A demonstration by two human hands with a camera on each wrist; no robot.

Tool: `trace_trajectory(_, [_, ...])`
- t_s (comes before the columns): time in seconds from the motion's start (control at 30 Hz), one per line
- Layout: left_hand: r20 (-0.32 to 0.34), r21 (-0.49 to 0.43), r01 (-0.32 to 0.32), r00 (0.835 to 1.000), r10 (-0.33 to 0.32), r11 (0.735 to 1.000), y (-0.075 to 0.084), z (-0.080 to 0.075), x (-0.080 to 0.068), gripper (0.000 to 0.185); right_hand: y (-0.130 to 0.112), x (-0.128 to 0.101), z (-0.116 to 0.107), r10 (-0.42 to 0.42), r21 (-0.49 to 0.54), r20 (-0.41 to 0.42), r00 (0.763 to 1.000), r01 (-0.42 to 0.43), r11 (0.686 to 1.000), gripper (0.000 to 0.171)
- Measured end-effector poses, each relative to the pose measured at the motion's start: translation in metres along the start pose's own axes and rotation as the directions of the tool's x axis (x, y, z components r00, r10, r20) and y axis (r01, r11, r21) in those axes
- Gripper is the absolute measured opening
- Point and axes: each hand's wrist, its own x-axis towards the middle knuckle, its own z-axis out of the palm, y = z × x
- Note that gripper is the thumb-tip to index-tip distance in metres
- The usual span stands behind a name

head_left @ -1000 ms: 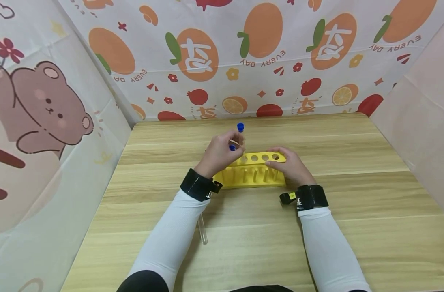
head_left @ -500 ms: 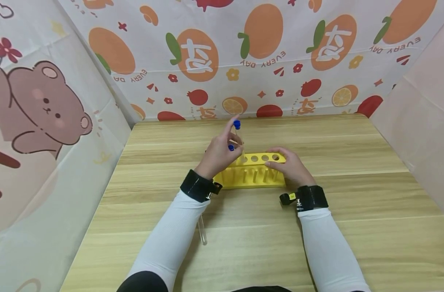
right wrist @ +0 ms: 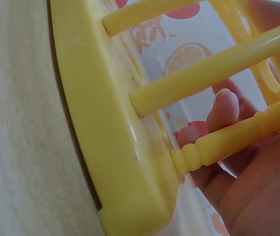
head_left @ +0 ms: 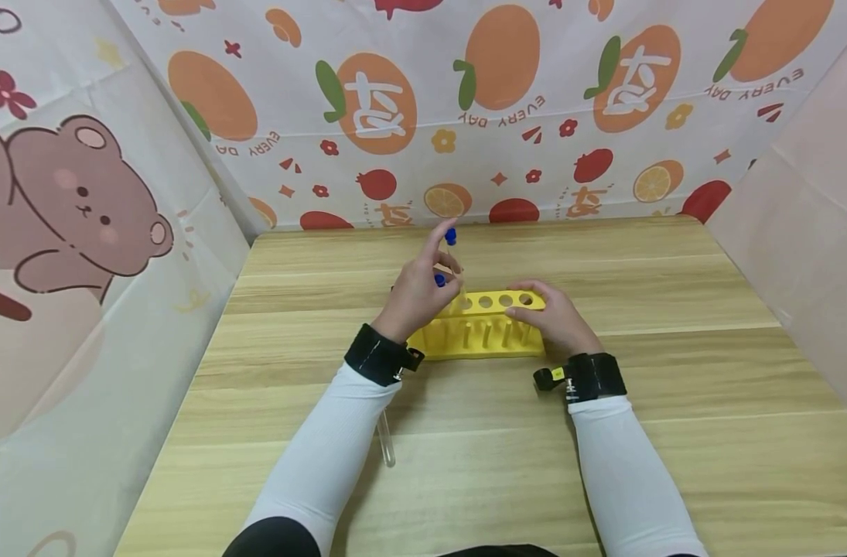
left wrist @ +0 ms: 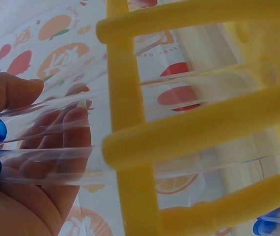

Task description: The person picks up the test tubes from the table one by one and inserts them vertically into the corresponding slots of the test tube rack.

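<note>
Fingers of the left hand (head_left: 416, 298) pinch a blue-capped tube (head_left: 454, 259), apparently raised since a second ago, above the yellow rack (head_left: 479, 329). Right hand (head_left: 551, 317) lies flat, steadying the rack's end mid-tabletop (head_left: 674, 387), edges well apart.

A clear glass test tube with a blue cap (head_left: 452, 246) stands nearly upright, tilted slightly, its lower end in a hole at the left end of the yellow plastic test-tube rack (head_left: 480, 336) — a second blue-capped tube (left wrist: 42, 164) beside it. The rack sits on the wooden tabletop (head_left: 674, 402), four holes in its top plate open.
</note>
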Motion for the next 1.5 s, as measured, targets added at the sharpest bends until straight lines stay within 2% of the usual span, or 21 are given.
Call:
trace_trajectory(0.57, [-0.021, 0.017, -0.026, 0.999, 0.027, 1.000, -0.0023, 0.0013, -0.0010, 0.077, 0.0002, 0.0010, -0.0006, -0.001, 0.009, -0.005, 1.000, 0.001, 1.000, 0.059])
trace_trajectory(1.1, [-0.017, 0.016, -0.050, 0.999, 0.050, 0.999, -0.0035, 0.0010, -0.0020, 0.065, 0.0003, 0.0014, -0.0007, 0.009, 0.000, -0.001, 1.000, -0.009, 1.000, 0.060])
trace_trajectory(1.5, [-0.004, 0.053, -0.074, 0.997, 0.075, 0.996, -0.0050, 0.0007, -0.0017, 0.059, -0.0003, 0.0019, -0.0006, 0.017, 0.004, -0.004, 1.000, -0.017, 1.000, 0.060])
